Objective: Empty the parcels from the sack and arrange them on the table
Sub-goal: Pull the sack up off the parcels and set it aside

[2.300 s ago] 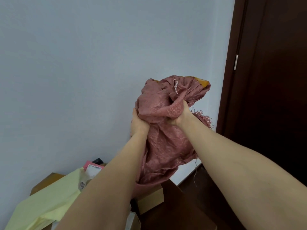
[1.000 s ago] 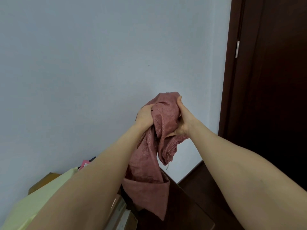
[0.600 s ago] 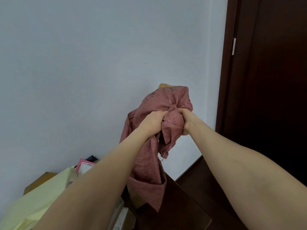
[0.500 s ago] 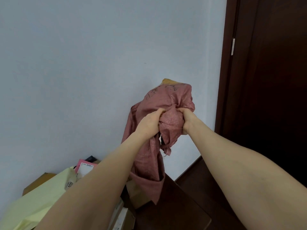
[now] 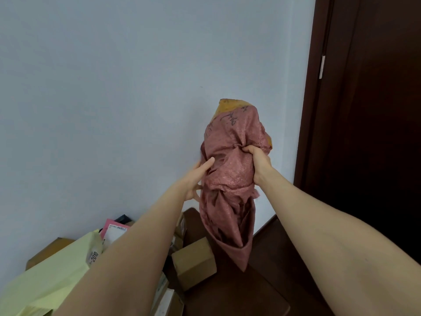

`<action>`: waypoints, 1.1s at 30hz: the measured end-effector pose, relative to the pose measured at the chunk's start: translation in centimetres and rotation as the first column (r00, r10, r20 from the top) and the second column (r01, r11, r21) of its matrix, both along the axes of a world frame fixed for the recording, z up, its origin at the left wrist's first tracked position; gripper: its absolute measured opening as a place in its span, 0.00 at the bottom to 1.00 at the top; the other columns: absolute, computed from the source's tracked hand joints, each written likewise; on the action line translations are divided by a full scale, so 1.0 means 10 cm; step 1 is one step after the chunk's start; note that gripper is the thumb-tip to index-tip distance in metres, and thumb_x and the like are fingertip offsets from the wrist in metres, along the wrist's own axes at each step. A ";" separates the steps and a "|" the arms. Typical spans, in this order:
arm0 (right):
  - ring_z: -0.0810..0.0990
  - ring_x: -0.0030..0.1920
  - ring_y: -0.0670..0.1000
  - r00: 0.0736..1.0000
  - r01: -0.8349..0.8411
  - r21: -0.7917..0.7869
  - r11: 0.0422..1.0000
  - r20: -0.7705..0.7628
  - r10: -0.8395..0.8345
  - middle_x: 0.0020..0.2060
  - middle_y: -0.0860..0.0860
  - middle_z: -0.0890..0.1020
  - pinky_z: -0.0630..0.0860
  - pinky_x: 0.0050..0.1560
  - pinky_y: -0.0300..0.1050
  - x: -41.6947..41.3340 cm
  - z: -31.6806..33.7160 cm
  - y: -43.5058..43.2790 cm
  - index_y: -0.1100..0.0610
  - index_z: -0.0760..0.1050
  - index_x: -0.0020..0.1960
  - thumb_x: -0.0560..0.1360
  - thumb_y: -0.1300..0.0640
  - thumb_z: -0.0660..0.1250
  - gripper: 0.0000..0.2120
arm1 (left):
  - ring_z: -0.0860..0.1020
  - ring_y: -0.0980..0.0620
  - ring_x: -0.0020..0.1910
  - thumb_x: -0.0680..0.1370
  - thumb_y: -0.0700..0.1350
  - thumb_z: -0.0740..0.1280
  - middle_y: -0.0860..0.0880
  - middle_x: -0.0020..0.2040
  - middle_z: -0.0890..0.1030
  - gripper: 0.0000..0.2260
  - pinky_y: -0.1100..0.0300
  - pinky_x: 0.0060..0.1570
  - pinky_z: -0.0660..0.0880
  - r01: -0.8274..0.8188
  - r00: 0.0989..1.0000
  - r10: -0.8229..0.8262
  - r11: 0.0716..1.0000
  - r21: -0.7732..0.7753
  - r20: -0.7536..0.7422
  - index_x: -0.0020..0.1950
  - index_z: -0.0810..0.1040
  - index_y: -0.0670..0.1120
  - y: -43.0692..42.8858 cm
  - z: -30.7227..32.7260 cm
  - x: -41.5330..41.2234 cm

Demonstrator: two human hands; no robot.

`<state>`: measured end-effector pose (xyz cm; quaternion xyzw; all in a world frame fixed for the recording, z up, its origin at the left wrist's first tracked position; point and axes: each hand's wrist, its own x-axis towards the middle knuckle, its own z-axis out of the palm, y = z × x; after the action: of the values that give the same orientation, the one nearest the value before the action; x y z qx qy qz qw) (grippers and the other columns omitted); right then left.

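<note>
I hold a crumpled pink woven sack (image 5: 230,169) up in front of the wall, its loose end hanging down over the table. A yellow patch shows at its top. My right hand (image 5: 258,160) is clenched on the sack's right side. My left hand (image 5: 197,176) lies against its left side with the fingers spread, not gripping. Parcels lie on the dark wooden table (image 5: 239,290) below: a brown cardboard box (image 5: 193,261), a large pale yellow mailer (image 5: 47,277), a pink mailer with a white label (image 5: 115,231).
A dark brown door (image 5: 369,133) stands at the right, beside the pale wall. More cartons (image 5: 168,302) lie partly hidden under my left forearm. Another brown box (image 5: 45,249) peeks out behind the yellow mailer.
The sack has been lifted and bunched differently. My left hand has let go of its clenched grip and now rests open on the sack's side. My right hand keeps hold.
</note>
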<state>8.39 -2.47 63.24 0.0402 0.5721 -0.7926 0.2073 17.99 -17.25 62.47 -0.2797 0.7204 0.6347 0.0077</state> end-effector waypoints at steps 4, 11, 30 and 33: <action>0.80 0.45 0.55 0.985 -0.154 -0.133 0.979 0.063 0.163 0.45 0.55 0.82 0.75 0.44 0.47 0.11 0.00 -0.03 0.56 0.78 0.49 0.74 0.53 0.64 0.09 | 0.70 0.40 0.67 0.54 0.72 0.71 0.52 0.74 0.63 0.57 0.34 0.52 0.73 -0.025 0.997 0.038 0.980 0.198 -0.065 0.76 0.45 0.64 0.00 -0.08 -0.08; 0.77 0.41 0.55 0.971 -0.157 -0.197 0.968 0.148 0.187 0.41 0.55 0.79 0.71 0.40 0.47 0.17 -0.16 -0.10 0.54 0.76 0.45 0.77 0.52 0.59 0.09 | 0.80 0.44 0.56 0.54 0.71 0.74 0.43 0.62 0.78 0.51 0.46 0.50 0.79 -0.102 0.984 0.145 0.934 0.341 -0.102 0.71 0.68 0.46 -0.14 -0.12 -0.17; 0.79 0.45 0.56 0.993 -0.044 0.199 0.979 0.116 0.021 0.48 0.54 0.79 0.76 0.45 0.46 -0.17 -0.49 -0.06 0.59 0.74 0.60 0.72 0.54 0.67 0.18 | 0.78 0.40 0.55 0.67 0.49 0.78 0.42 0.57 0.78 0.27 0.46 0.56 0.75 -0.388 0.892 0.425 0.895 0.219 -0.156 0.60 0.73 0.40 -0.05 -0.09 -0.16; 0.75 0.51 0.57 0.997 0.040 0.271 0.962 0.047 -0.055 0.54 0.53 0.75 0.70 0.47 0.49 -0.26 -0.36 0.08 0.59 0.66 0.70 0.74 0.50 0.64 0.26 | 0.77 0.39 0.57 0.66 0.49 0.79 0.41 0.59 0.77 0.32 0.45 0.59 0.74 -0.447 0.860 0.476 0.877 0.177 -0.186 0.63 0.72 0.38 -0.05 -0.11 -0.19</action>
<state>5.80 -1.71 59.61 0.1033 0.6678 -0.7106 0.1962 16.05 -17.77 61.42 -0.3698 0.5863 0.6901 -0.2079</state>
